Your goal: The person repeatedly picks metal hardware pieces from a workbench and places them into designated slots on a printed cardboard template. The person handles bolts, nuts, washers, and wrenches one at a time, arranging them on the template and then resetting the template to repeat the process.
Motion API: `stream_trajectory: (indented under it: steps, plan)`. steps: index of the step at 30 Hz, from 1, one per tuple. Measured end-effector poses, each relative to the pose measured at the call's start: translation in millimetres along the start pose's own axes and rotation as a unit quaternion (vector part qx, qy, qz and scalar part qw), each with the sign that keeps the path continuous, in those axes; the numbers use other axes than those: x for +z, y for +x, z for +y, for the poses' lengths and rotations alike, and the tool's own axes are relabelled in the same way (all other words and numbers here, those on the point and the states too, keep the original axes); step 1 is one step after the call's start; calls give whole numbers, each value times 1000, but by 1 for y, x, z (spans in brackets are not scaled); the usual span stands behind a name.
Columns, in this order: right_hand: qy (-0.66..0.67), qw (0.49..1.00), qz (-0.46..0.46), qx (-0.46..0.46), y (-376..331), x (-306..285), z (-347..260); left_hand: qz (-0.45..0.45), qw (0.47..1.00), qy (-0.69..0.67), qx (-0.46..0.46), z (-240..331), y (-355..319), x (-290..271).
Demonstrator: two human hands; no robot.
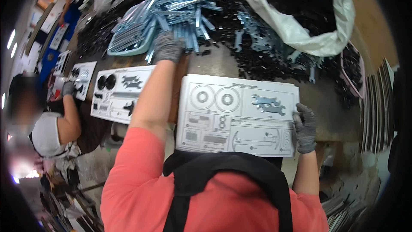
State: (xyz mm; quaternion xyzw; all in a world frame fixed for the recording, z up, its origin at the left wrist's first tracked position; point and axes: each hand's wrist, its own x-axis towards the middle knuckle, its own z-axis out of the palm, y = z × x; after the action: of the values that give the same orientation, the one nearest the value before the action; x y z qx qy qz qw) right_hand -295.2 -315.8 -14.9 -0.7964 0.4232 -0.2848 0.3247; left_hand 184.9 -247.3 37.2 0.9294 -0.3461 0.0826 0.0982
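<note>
My left hand (168,47), in a grey knit glove, reaches into a heap of shiny metal strips (184,4) at the back. Its fingertips are lost among the strips, so I cannot tell whether one is held. My gloved right hand (305,129) is closed on the right edge of a white printed card (206,144), which lies on a stack of similar sheets before me. The card carries part drawings. A shiny open-end wrench (264,100) lies in its upper right panel, and a greyer wrench shape below may be real or printed.
A pale blue tray (128,52) lies under the strips. Loose wrenches (296,56) and small black parts surround a white sack (296,38). A pink bin (359,90) stands at right, beside stacked boards (377,107). At left, a co-worker's gloved hand (68,88) is near another card (88,66).
</note>
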Motion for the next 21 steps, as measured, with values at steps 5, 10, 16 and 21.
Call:
stream_trajectory:
  steps: [5, 10, 16, 21]
  plan:
    - [-49, 999, 20, -16, -5, -7, 4, -126, 978, -149, -67, -65, 58, 57]
    - [-149, 986, 73, -14, 1, -38, 41, -281, 916, -247, -149, -49, 68, 51]
    - [-269, 923, 256, 96, 49, -127, 156, -232, 900, -306, -208, -70, 74, 81]
    - [-386, 881, 168, 214, 83, -167, 182, -240, 776, -508, -287, -81, 31, 54]
